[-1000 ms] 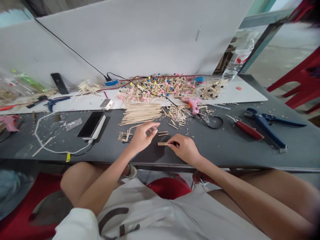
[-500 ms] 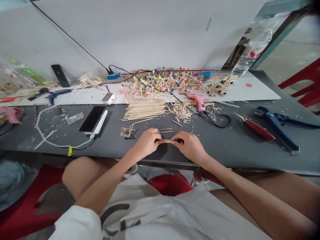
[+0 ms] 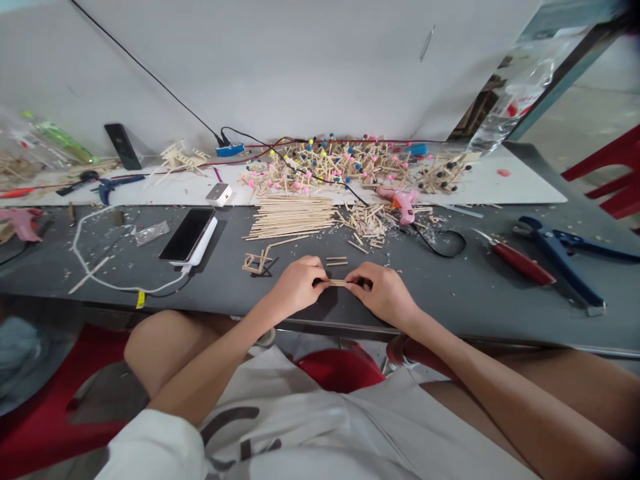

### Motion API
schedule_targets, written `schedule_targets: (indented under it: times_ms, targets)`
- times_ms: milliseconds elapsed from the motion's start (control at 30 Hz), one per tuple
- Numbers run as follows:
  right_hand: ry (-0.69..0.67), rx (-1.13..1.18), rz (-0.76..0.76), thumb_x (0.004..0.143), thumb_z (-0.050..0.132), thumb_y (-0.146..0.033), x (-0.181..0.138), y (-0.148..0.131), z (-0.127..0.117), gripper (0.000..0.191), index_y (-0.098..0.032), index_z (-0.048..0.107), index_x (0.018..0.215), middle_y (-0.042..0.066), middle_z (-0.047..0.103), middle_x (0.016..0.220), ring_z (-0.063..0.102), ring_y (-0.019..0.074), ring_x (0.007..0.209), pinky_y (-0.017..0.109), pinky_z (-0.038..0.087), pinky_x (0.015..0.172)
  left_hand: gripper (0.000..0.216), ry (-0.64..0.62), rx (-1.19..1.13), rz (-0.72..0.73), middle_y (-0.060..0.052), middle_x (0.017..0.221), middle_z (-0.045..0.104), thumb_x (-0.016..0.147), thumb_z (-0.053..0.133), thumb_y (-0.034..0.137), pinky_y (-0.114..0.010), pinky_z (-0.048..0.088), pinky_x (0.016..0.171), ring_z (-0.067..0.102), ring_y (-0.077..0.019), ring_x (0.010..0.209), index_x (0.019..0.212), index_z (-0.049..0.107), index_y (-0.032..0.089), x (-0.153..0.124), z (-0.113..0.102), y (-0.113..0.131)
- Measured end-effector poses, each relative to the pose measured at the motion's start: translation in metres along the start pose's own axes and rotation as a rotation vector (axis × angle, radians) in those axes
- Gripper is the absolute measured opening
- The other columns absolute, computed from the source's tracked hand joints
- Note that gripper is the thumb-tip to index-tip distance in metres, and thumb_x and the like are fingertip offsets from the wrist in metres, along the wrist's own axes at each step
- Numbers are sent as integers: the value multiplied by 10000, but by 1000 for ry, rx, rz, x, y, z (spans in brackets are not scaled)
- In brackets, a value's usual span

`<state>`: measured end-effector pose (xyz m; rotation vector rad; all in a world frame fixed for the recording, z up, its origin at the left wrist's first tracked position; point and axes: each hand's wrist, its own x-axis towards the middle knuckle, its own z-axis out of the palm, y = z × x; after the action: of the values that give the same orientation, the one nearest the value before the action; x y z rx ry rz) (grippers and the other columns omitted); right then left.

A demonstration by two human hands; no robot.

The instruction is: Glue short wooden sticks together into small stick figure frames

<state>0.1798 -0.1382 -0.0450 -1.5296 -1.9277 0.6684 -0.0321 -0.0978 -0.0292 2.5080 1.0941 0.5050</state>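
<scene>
My left hand (image 3: 299, 284) and my right hand (image 3: 383, 294) meet at the front of the grey table (image 3: 475, 293). Both pinch the ends of a short bundle of wooden sticks (image 3: 338, 283) held just above the table top. Two more short sticks (image 3: 337, 261) lie just beyond the hands. A small glued stick frame (image 3: 256, 262) rests to the left of my left hand. A neat stack of long sticks (image 3: 290, 217) lies farther back, with a scatter of cut stick pieces (image 3: 367, 222) beside it.
A pink glue gun (image 3: 403, 202) with a black cord, red-handled cutters (image 3: 517, 261) and blue-handled pliers (image 3: 565, 257) lie to the right. A phone on a power bank (image 3: 189, 236) with a white cable is at the left. A heap of bead-tipped stick models (image 3: 345, 165) fills the back.
My left hand came down from the loose sticks and closed on the left end of the bundle that my right hand held. Both hands now grip it together.
</scene>
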Motion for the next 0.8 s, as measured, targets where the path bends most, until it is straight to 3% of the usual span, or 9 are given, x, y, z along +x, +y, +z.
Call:
schedule_targets:
  times_ms: [633, 800]
  targets:
    - [-47, -94, -155, 870, 640, -261, 7, -1, 0, 98, -219, 725, 845, 35, 680, 877, 592, 134, 681, 242, 436, 643, 122, 37, 15, -12, -39, 818, 617, 835, 698, 211, -274, 458, 721, 600, -172, 807, 718, 693, 179, 0, 4, 1]
    - [-58, -96, -164, 867, 634, -247, 7, 0, -1, 93, -219, 722, 858, 30, 679, 881, 595, 132, 687, 242, 433, 642, 83, 35, 15, -10, -45, 848, 634, 849, 673, 197, -280, 479, 754, 612, -179, 842, 781, 719, 187, 1, 8, 3]
